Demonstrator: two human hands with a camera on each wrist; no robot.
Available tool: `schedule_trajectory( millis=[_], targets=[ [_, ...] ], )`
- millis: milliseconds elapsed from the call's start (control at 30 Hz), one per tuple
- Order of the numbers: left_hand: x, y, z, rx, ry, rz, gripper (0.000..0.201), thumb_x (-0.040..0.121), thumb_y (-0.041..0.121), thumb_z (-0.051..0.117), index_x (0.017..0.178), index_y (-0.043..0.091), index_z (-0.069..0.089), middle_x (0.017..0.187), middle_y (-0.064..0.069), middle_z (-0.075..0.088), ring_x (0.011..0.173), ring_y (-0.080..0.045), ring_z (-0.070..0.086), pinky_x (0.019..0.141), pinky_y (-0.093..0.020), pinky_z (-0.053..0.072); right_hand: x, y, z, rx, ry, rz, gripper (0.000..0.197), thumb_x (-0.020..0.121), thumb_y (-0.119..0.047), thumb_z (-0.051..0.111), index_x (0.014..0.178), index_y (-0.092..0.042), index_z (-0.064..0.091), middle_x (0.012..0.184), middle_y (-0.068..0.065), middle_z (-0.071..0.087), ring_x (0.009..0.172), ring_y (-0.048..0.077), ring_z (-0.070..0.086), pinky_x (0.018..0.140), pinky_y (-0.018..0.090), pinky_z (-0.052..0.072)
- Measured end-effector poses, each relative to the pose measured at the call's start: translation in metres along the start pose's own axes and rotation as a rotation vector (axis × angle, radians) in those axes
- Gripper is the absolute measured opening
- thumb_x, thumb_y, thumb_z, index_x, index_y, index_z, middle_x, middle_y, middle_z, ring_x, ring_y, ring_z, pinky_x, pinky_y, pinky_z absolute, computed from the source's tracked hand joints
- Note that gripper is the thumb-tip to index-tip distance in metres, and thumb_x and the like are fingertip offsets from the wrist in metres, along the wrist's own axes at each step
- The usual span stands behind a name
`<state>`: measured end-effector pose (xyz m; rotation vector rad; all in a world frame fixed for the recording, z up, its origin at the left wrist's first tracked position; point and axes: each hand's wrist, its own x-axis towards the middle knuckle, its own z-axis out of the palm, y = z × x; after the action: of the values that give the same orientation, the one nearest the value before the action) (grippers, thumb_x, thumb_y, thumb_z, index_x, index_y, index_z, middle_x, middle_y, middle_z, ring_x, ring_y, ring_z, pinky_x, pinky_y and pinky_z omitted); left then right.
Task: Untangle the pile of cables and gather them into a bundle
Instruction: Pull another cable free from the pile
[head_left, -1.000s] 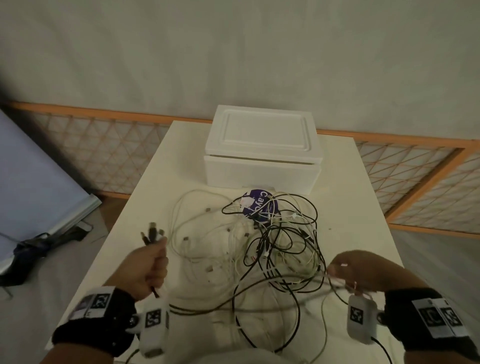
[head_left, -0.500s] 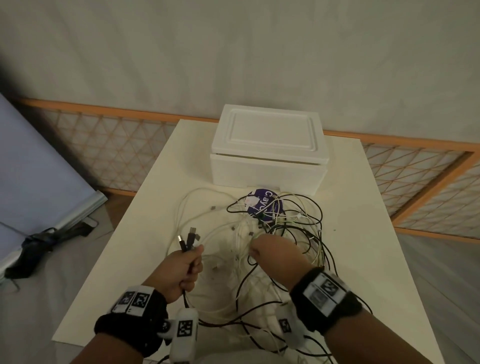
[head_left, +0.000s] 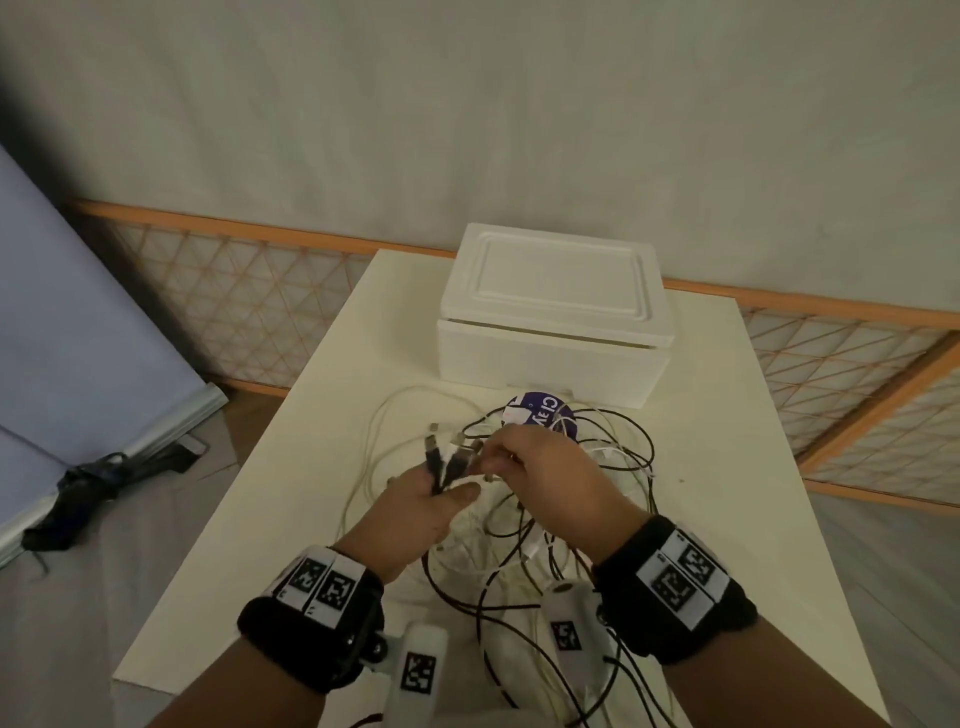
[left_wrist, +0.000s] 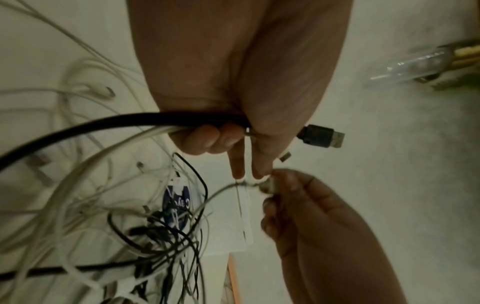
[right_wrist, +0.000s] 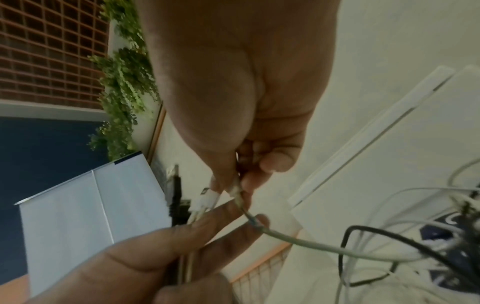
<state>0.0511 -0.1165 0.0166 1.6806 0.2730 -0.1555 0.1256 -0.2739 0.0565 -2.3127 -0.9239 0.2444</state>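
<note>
Head view hides what right wrist shows: fingers (right_wrist: 275, 162) pinching grey cable (right_wrist: 306, 243).

Purple label (head_left: 540, 415) half hidden under cables, lettering unreadable, near cable loops (head_left: 597, 691) cut off by bottom edge

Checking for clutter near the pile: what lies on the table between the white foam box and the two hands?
In the head view, a round purple label and cable loops lie between the foam box and the hands.
</note>
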Motion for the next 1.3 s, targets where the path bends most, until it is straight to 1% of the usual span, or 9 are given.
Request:
schedule_trajectory(
  millis=[200,367,500,600,700,833,933,1067,1300],
  targets=[
    [0.003,0.021,0.020,0.022,0.027,0.131,0.023,0.092,0.038,0.058,0.076,0.023,0.064,0.057,0.010,0.056,0.048,0.001,0.045,0.056,-0.021,0.035,-0.006,0.000,0.005,0.473,0.179,0.105,0.028,0.088,-0.014,0.064,0.112,-0.020,0.051,0.093,-0.003,0.068,0.072,0.005,0.065,0.063,0.015,0.048],
    [0.002,0.023,0.015,-0.105,0.127,0.187,0.040,0.096,0.038,0.045,0.074,0.008,0.059,0.051,0.002,0.044,0.049,-0.011,0.037,0.050,-0.021,0.032,-0.009,0.004,0.017,0.800,-0.064,0.095,0.022,0.090,-0.020,0.053,0.105,-0.005,0.059,0.090,0.005,0.068,0.085,0.013,0.063,0.077,0.022,0.047],
    [0.002,0.028,0.001,-0.205,0.187,0.299,0.039,0.097,0.040,0.045,0.066,0.021,0.061,0.067,-0.014,0.049,0.055,-0.016,0.036,0.052,-0.025,0.030,-0.007,0.018,0.025,0.479,-0.091,0.060,0.013,0.091,-0.023,0.058,0.097,-0.014,0.066,0.088,-0.011,0.064,0.083,-0.002,0.058,0.077,0.017,0.045],
    [0.003,0.037,-0.011,-0.347,0.284,0.346,0.032,0.090,0.040,0.048,0.064,0.028,0.062,0.069,-0.002,0.059,0.060,-0.014,0.039,0.053,-0.023,0.033,-0.006,0.037,0.036,0.231,-0.101,0.086,0.010,0.094,-0.022,0.054,0.092,-0.020,0.063,0.087,-0.015,0.061,0.079,-0.006,0.054,0.074,0.012,0.042],
    [0.003,0.044,-0.025,-0.486,0.340,0.447,0.033,0.095,0.032,0.046,0.066,0.028,0.061,0.072,0.009,0.064,0.074,-0.012,0.055,0.070,-0.027,0.039,-0.005,0.056,0.039,0.106,-0.055,0.164,0.017,0.095,-0.018,0.050,0.100,-0.018,0.066,0.101,-0.006,0.066,0.092,0.007,0.059,0.077,0.016,0.040],
    [0.000,0.048,-0.048,-0.751,0.293,0.431,0.038,0.074,0.054,0.072,0.074,0.021,0.053,0.075,0.000,0.063,0.094,-0.022,0.065,0.095,-0.041,0.050,-0.006,0.068,0.036,-0.001,-0.099,0.233,0.019,0.097,-0.015,0.047,0.104,-0.014,0.065,0.103,-0.001,0.065,0.091,0.010,0.056,0.075,0.017,0.037],
    [-0.001,0.054,-0.046,-0.855,0.264,0.442,0.029,0.089,0.045,0.051,0.070,0.022,0.051,0.059,0.006,0.044,0.057,-0.011,0.050,0.077,-0.034,0.057,-0.006,0.063,0.031,0.062,-0.037,0.210,0.016,0.094,-0.021,0.053,0.108,-0.020,0.062,0.100,-0.007,0.062,0.089,0.006,0.054,0.072,0.017,0.040],
    [-0.004,0.063,-0.032,-0.903,0.263,0.427,0.032,0.094,0.039,0.039,0.069,0.023,0.051,0.054,0.009,0.034,0.046,-0.005,0.031,0.050,-0.019,0.037,-0.002,0.042,0.030,0.104,-0.165,0.082,0.042,0.089,-0.031,0.062,0.130,-0.031,0.051,0.117,-0.012,0.057,0.098,0.003,0.054,0.078,0.014,0.043],
    [-0.006,0.066,-0.040,-0.778,0.187,0.519,0.030,0.070,0.037,0.081,0.092,0.024,0.066,0.057,0.010,0.041,0.047,-0.003,0.035,0.046,-0.017,0.036,-0.004,0.049,0.041,-0.050,-0.185,0.078,0.021,0.095,-0.025,0.052,0.106,-0.011,0.064,0.102,0.005,0.064,0.093,0.019,0.058,0.079,0.027,0.043]
  ],
)
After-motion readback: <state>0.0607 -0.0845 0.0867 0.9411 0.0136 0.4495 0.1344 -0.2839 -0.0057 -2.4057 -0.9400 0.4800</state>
